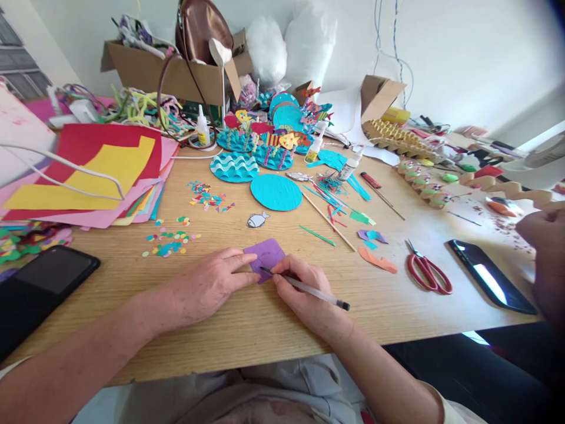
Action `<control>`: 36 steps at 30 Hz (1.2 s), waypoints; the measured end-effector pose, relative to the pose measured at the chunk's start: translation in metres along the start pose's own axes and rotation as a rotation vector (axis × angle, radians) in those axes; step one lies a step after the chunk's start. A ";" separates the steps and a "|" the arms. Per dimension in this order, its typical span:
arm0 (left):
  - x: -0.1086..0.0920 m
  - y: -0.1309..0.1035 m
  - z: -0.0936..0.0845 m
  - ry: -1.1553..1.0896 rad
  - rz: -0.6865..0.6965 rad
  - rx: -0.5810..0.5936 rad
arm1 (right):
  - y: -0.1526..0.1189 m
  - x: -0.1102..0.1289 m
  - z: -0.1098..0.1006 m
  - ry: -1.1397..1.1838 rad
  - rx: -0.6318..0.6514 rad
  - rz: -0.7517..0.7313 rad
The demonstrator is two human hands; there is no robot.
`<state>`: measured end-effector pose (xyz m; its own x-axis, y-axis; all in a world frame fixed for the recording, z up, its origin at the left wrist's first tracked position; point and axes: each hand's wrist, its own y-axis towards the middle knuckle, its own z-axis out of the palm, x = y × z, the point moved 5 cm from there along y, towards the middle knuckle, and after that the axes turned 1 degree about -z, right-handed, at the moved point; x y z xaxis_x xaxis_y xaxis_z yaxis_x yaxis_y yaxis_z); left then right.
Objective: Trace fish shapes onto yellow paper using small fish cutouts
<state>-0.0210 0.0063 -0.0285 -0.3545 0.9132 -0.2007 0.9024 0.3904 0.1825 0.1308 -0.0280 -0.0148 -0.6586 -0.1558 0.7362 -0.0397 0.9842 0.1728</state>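
A small piece of purple paper lies on the table in front of me, with a faint curved outline on it. My left hand rests flat with its fingers stretched out, their tips on the paper's left edge. In my right hand is a pen with a clear barrel and black end cap, its tip touching the paper. Just beyond the paper sits a small fish cutout. Behind that lies a blue oval disc.
Red-handled scissors and a phone lie at the right; another phone is at the left. Paper dots, coloured sheets, a wooden stick and glue bottles surround the work. A person's hand shows far right.
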 end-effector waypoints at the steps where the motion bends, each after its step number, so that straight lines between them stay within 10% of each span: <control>1: 0.000 0.000 0.000 -0.002 -0.001 0.005 | 0.000 0.000 0.000 -0.001 -0.005 0.002; 36: 0.000 0.000 0.000 -0.005 0.002 0.013 | 0.000 -0.001 -0.001 -0.007 -0.011 -0.002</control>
<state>-0.0212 0.0067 -0.0286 -0.3513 0.9135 -0.2051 0.9062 0.3868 0.1705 0.1318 -0.0277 -0.0147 -0.6637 -0.1573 0.7313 -0.0332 0.9829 0.1813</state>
